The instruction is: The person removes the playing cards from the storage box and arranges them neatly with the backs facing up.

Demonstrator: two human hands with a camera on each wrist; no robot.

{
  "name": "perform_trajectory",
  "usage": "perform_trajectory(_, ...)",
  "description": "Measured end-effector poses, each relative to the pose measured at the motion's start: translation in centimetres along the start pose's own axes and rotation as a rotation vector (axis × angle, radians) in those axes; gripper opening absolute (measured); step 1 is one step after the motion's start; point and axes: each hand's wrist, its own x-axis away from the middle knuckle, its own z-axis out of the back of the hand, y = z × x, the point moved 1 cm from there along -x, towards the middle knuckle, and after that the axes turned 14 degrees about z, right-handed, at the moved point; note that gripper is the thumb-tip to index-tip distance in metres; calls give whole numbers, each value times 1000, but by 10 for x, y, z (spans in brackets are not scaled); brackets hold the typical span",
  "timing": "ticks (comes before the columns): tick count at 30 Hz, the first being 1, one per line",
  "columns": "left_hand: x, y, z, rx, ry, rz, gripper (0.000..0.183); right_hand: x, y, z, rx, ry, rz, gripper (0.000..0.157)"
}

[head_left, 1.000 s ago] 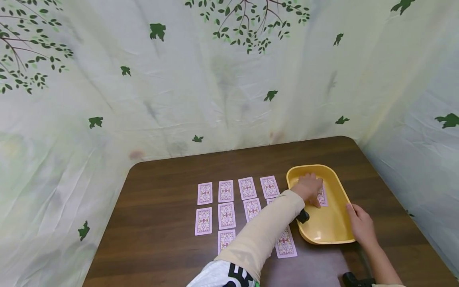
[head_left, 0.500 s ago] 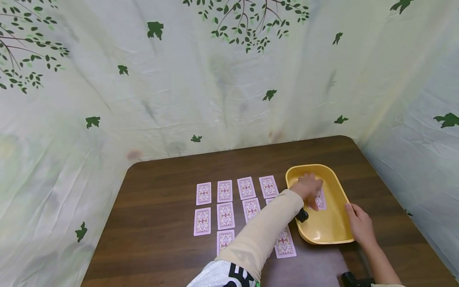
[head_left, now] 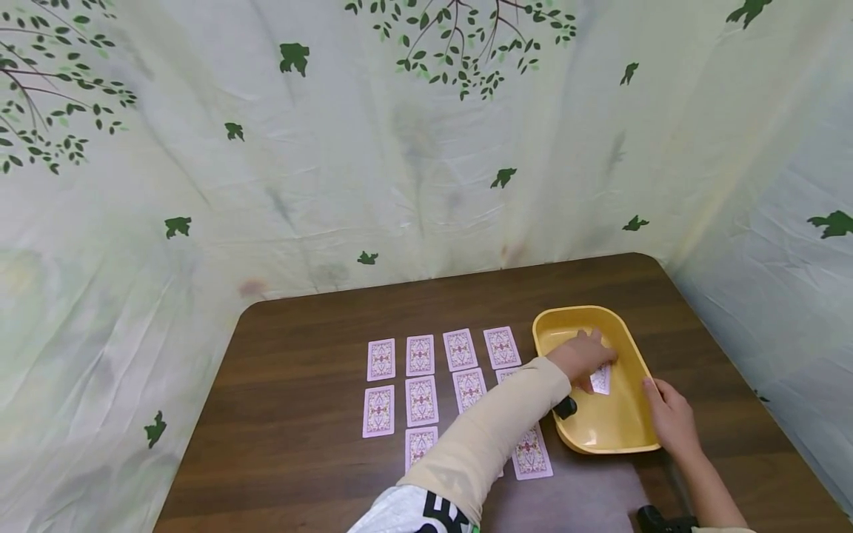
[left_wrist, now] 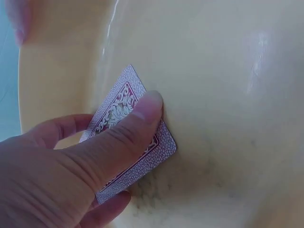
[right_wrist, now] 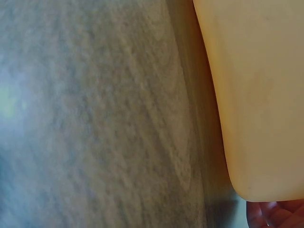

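My left hand (head_left: 584, 358) reaches into a yellow plastic tray (head_left: 609, 437) and pinches a playing card (head_left: 601, 380). In the left wrist view, the thumb presses across the patterned back of the card (left_wrist: 114, 111), with fingers curled underneath. The card is tilted just over the tray floor, its lower part covered by the hand. At the tray's right side, my right hand (head_left: 674, 416) grips the rim, thumb on top. Only a few curled fingers (right_wrist: 273, 214) show in the right wrist view, below the tray's edge (right_wrist: 251, 156).
Left of the tray, rows of face-down playing cards (head_left: 420, 401) lie on the dark wooden table (head_left: 293, 414). My left sleeve (head_left: 489, 426) crosses over some of them. A pale leaf-printed cloth (head_left: 426, 178) hangs behind the table.
The left hand has shifted slightly right in the tray. The card beneath it, earlier lying flatter, is now pinched and tilted. The right hand stays on the rim.
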Motion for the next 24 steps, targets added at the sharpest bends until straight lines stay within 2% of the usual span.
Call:
perform_trajectory(2,-1,0,-1,-64,-5,-24,65,0,0,-1,0,-2,5,50)
perform_trajectory(3,-2,0,-2,-161,20,-66,69,0,-1,-2,5,0,9,50)
perform_trajectory(4,-3,0,-2,-179,11,-65,72,0,-1,-2,5,1,13,49)
perform_trajectory(8,-9,-1,-8,-144,-17,-32,79,1,-1,-5,-3,-3,19,49)
perform_trajectory(12,-13,-4,-14,-88,8,-7,78,2,-1,-7,-1,-9,17,48)
perform_trajectory(15,-13,-5,-13,-62,35,-29,77,1,-1,-8,-4,-21,9,49)
perform_trajectory(19,-8,-7,0,-68,89,-124,84,1,-1,-5,-2,-36,-12,52)
perform_trajectory(21,-1,-11,11,-70,120,-171,93,0,-1,-3,3,-36,-15,52)
perform_trajectory(24,15,-22,27,-78,148,-203,103,1,1,0,11,-31,-16,53)
